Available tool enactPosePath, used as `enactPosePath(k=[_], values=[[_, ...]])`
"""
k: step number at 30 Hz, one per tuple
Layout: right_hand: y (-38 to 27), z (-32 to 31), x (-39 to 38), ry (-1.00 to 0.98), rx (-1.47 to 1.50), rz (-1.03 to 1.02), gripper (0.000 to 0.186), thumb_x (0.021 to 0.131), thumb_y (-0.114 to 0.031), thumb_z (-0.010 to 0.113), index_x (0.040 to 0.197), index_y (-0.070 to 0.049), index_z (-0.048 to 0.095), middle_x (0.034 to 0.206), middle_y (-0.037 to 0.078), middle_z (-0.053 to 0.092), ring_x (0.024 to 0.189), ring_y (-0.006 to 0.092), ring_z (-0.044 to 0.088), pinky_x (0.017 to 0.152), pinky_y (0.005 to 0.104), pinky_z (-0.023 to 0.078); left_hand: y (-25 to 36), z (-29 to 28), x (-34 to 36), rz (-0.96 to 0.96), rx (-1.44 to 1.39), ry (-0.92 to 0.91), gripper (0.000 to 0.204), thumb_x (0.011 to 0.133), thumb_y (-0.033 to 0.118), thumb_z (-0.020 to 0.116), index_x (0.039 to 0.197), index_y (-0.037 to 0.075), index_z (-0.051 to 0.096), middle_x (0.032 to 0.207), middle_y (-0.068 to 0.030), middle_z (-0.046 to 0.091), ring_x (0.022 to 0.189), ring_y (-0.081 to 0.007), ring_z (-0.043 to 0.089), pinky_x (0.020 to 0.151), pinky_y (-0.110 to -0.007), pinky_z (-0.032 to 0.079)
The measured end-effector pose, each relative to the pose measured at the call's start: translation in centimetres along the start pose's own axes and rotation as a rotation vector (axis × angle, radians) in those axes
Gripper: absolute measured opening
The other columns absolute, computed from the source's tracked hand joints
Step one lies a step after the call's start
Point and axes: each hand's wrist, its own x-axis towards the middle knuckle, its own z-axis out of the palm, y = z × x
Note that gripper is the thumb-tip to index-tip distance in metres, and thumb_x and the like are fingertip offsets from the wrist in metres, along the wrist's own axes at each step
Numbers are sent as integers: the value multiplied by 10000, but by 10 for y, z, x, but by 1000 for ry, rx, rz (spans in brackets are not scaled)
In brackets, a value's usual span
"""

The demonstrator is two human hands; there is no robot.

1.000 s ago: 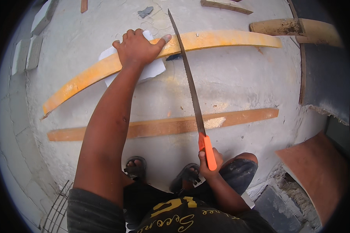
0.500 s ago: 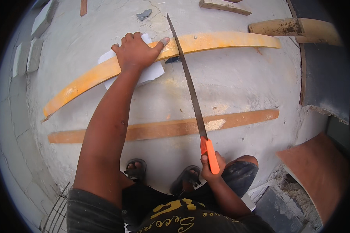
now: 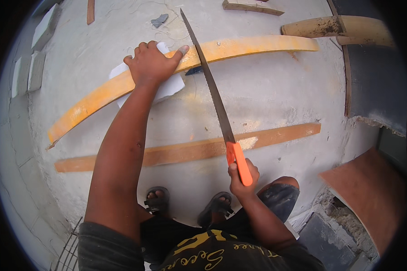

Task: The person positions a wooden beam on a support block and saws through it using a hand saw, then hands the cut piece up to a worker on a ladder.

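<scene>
Orange-handled steel handsaw pushed farther forward across curved yellow wooden plank. Right hand: grip wrapped round handle. Left hand: grip clamped on plank, over white block.

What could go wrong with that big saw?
The left hand is on the curved yellow board, close to where the saw crosses it, so if the blade jumped it might cut the bare fingers.

The board lies over a white block and sticks out far past it on both sides, so it could perhaps rock or twist.
</scene>
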Motion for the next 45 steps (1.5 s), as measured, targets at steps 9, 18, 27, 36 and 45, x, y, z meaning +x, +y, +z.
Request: enactPosePath(k=[9, 18, 27, 36, 45], values=[[-3, 13, 29, -22, 50, -22, 255, 974, -192, 708, 852, 19, 633, 622, 46, 563, 552, 126, 550, 546, 292, 446, -5, 6, 2, 38, -12, 57, 993, 791, 881, 514, 1251, 15, 672, 1216, -158, 648, 1209, -272, 586, 1043, -524, 329], [28, 48, 70, -14, 110, 59, 374, 1001, -264, 692, 774, -17, 529, 580, 46, 486, 527, 114, 402, 508, 304, 374, -2, 4, 0, 11, -46, 52, 1014, 798, 858, 530, 1334, 3, 630, 1263, -165, 639, 1216, -280, 589, 1087, -485, 316], [-15, 4, 11, -20, -3, -61, 248, 947, -152, 713, 795, 4, 593, 597, 81, 558, 491, 156, 558, 500, 297, 436, -4, 7, 2, 13, -18, 52, 996, 786, 863, 535, 1281, 8, 659, 1245, -153, 645, 1230, -265, 581, 1060, -505, 308], [-1, 5, 14, -30, -45, -64, 288, 951, -200, 723, 794, -2, 583, 585, 86, 551, 491, 190, 572, 512, 323, 452, -3, 7, 1, 12, -59, 72, 1005, 771, 861, 552, 1297, 11, 661, 1268, -152, 646, 1240, -265, 578, 1092, -504, 290], [-5, 62, 128, -35, 130, -39, 384, 987, -236, 708, 752, -29, 485, 595, 48, 484, 541, 130, 410, 525, 322, 383, -1, 5, 1, -13, -37, 67, 1006, 759, 866, 559, 1290, 19, 670, 1254, -147, 656, 1205, -269, 602, 1075, -516, 309]])
